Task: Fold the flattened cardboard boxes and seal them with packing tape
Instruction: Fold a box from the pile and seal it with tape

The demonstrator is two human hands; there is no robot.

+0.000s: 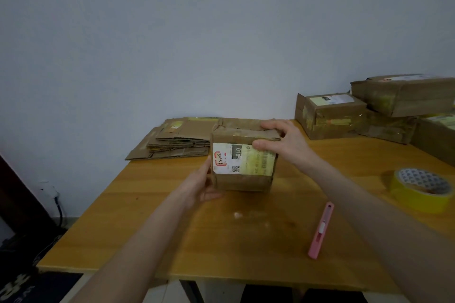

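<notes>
A small cardboard box (243,179) with a white and yellow label stands upright in the middle of the wooden table (152,204). My left hand (202,184) holds its lower left corner, thumb against the front face. My right hand (283,140) grips the top right edge, fingers over the folded top flaps and thumb on the front. A stack of flattened cardboard boxes (177,140) lies behind the box to the left. A yellow roll of packing tape (422,189) lies flat at the right. A pink box cutter (321,230) lies on the table near my right forearm.
Several assembled, taped boxes (369,110) are piled at the back right corner, against the pale wall. The table's front edge runs below my arms. A dark cable and floor show at the left beyond the table edge.
</notes>
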